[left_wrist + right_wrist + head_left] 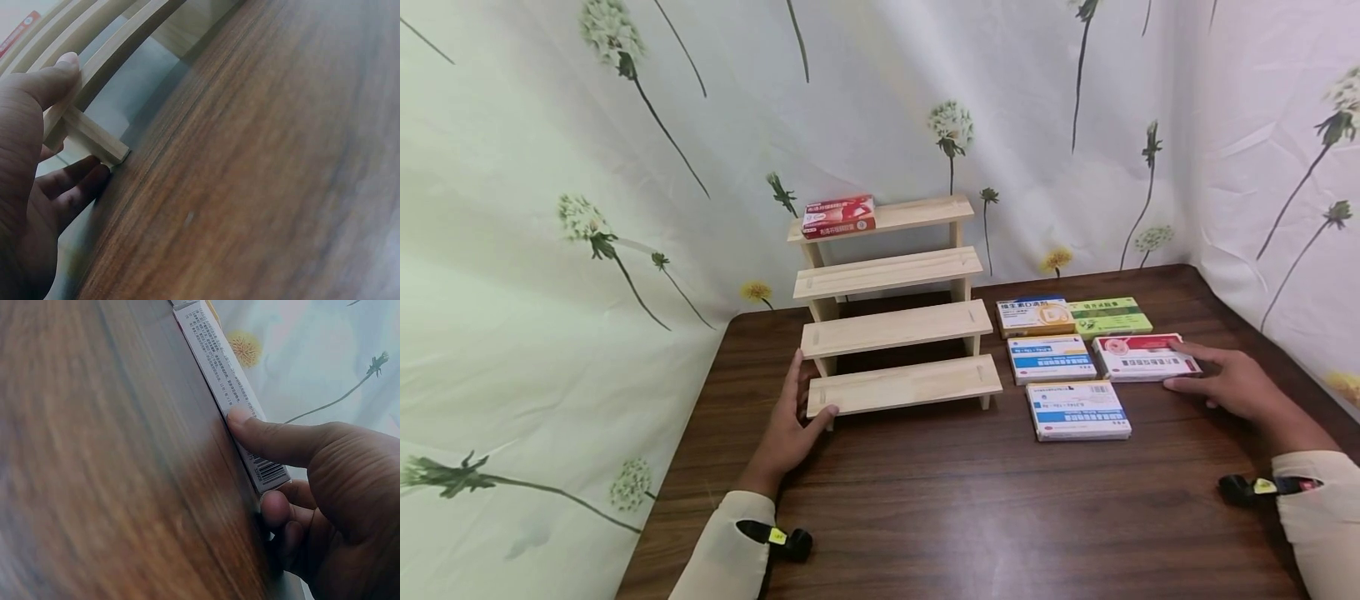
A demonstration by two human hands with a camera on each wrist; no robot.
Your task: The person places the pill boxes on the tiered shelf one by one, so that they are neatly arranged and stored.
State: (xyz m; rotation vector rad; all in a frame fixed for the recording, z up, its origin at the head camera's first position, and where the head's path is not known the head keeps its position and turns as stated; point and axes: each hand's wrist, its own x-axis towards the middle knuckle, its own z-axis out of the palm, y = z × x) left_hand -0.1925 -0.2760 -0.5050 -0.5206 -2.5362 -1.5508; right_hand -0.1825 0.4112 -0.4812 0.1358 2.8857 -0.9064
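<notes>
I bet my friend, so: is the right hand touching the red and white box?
Touching. In the right wrist view, the right hand has its thumb against the red and white box.

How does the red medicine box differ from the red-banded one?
The red medicine box has a red front, the red-banded box a white one. The red medicine box sits atop the wooden rack; the right hand grips the red-banded box on the table. Both lie flat.

PLACE: curtained nook | EVIDENCE: dandelion-print drapes, dark table
</notes>
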